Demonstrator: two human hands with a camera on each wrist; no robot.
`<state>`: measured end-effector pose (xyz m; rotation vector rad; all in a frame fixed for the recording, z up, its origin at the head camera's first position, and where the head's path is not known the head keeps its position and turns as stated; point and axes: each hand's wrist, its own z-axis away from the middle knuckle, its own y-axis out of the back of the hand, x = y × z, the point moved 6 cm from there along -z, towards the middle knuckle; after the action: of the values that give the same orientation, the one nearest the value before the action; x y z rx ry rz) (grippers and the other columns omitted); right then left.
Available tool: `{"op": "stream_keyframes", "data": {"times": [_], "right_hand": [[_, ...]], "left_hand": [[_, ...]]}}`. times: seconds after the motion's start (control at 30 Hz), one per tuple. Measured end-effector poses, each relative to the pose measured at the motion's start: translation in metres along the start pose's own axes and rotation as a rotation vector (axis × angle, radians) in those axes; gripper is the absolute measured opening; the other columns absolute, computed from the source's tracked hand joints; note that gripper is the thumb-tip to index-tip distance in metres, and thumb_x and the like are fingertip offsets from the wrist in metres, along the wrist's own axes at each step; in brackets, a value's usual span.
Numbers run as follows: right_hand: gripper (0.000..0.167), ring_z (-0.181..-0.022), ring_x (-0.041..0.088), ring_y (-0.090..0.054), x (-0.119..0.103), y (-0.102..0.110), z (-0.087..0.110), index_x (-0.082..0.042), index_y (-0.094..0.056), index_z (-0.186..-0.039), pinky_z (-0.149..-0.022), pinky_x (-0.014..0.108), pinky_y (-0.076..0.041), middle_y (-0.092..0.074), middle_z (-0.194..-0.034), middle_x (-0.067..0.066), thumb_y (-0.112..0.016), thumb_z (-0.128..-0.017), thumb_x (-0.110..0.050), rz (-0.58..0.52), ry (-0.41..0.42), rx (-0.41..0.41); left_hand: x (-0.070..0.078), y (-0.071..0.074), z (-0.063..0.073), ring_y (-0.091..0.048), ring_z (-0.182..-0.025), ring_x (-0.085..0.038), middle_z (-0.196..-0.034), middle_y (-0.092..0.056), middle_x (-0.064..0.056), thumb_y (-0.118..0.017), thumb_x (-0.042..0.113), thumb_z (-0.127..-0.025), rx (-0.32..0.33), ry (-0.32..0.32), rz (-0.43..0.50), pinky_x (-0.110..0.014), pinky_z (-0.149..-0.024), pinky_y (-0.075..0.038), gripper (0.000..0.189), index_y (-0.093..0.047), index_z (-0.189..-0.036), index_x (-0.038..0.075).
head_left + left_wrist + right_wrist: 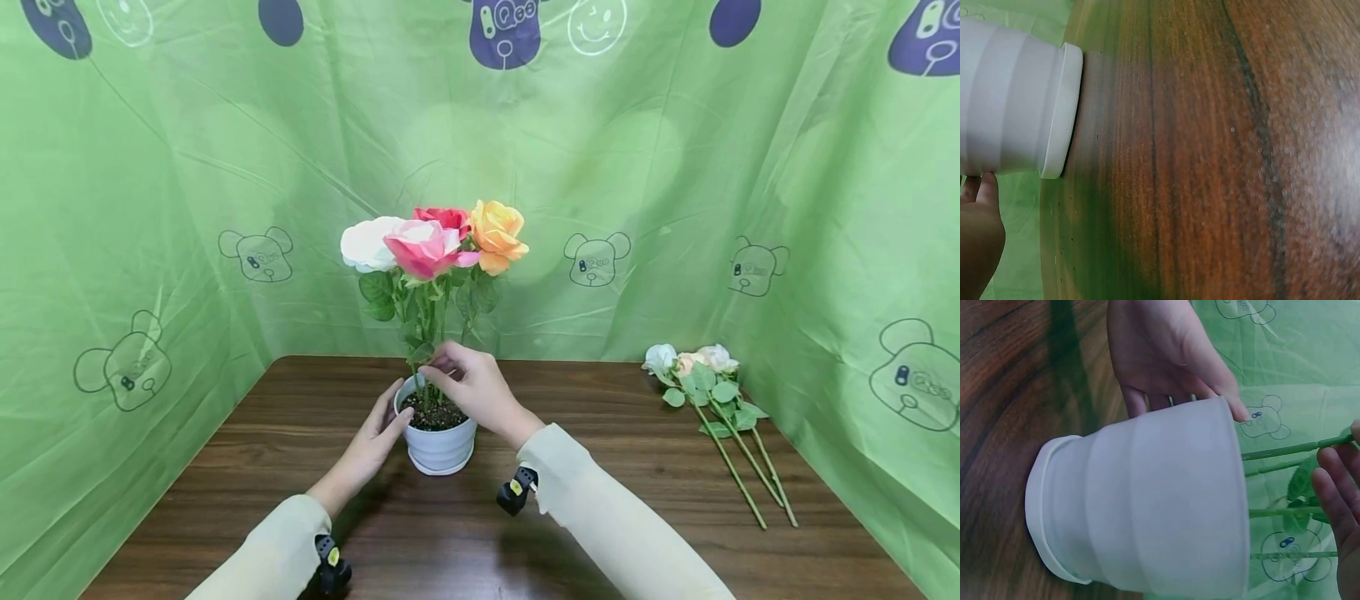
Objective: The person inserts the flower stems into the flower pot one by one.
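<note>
A white ribbed flowerpot [440, 450] holds dark soil [435, 417] and a group of upright roses: white [367, 244], pink [422, 250], red [444, 218] and orange [498, 236]. My left hand [375, 435] grips the pot from its left side, thumb at the rim and fingers around the outer wall. Just above the rim, my right hand [476, 383] pinches a green rose stem [1291, 450] between thumb and fingertips. Which bloom this stem leads to, I cannot tell. In the left wrist view, fingertips [987, 184] touch the pot's wall.
Three pale roses [697, 375] with leaves and long stems lie at the right of the brown wooden table [600, 500]. A green printed cloth [637, 167] hangs behind the table and along both sides. The pot stands on a white saucer [1038, 512].
</note>
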<state>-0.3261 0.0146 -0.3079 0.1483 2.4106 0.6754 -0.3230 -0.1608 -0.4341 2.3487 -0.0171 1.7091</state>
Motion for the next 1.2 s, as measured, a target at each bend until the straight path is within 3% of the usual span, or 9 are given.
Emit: {"op": "stream_keyframes", "data": {"times": [0.53,0.73,0.83,1.07,1.2], "right_hand": [[0.009,-0.079,0.004,-0.064,0.015,-0.022,-0.005,-0.013,-0.068,-0.102,-0.071,0.022,-0.054,-0.072,-0.092,-0.005,-0.070,-0.097,-0.020,0.045,-0.029,-0.009],[0.010,-0.080,0.004,-0.065,0.018,-0.031,-0.007,-0.011,-0.071,-0.103,-0.073,0.020,-0.054,-0.073,-0.093,-0.004,-0.069,-0.097,-0.019,0.091,-0.057,-0.059],[0.010,-0.082,0.005,-0.065,0.019,-0.035,-0.007,-0.010,-0.071,-0.102,-0.075,0.019,-0.053,-0.074,-0.094,-0.002,-0.069,-0.097,-0.018,0.104,-0.065,-0.086],[0.011,-0.081,0.006,-0.065,0.023,-0.039,-0.004,-0.008,-0.071,-0.102,-0.074,0.020,-0.053,-0.073,-0.092,-0.001,-0.069,-0.097,-0.017,0.153,-0.055,-0.072],[0.011,-0.079,0.007,-0.064,0.027,-0.040,-0.001,-0.008,-0.071,-0.102,-0.073,0.020,-0.053,-0.073,-0.091,-0.001,-0.070,-0.096,-0.018,0.191,-0.063,-0.055]], "left_hand": [[0.002,0.000,0.000,-0.026,-0.146,-0.034,-0.161,-0.025,-0.021,-0.049,0.019,-0.108,-0.017,-0.034,0.003,-0.042,-0.115,-0.024,0.062,-0.017,-0.159,0.006],[-0.001,0.000,0.000,-0.023,-0.147,-0.034,-0.162,-0.024,-0.020,-0.049,0.020,-0.108,-0.016,-0.028,0.012,-0.047,-0.116,-0.022,0.062,-0.018,-0.160,0.008],[-0.001,0.000,0.000,-0.021,-0.148,-0.033,-0.162,-0.023,-0.018,-0.048,0.020,-0.108,-0.017,-0.030,0.013,-0.041,-0.115,-0.023,0.061,-0.017,-0.160,0.008],[0.002,-0.001,0.000,-0.022,-0.148,-0.033,-0.162,-0.026,-0.016,-0.049,0.019,-0.108,-0.017,-0.046,0.025,-0.013,-0.107,-0.028,0.062,-0.017,-0.159,0.007],[0.003,-0.002,0.001,-0.023,-0.147,-0.033,-0.161,-0.026,-0.018,-0.048,0.018,-0.108,-0.020,-0.042,0.027,-0.017,-0.108,-0.029,0.061,-0.017,-0.159,0.006]]}}
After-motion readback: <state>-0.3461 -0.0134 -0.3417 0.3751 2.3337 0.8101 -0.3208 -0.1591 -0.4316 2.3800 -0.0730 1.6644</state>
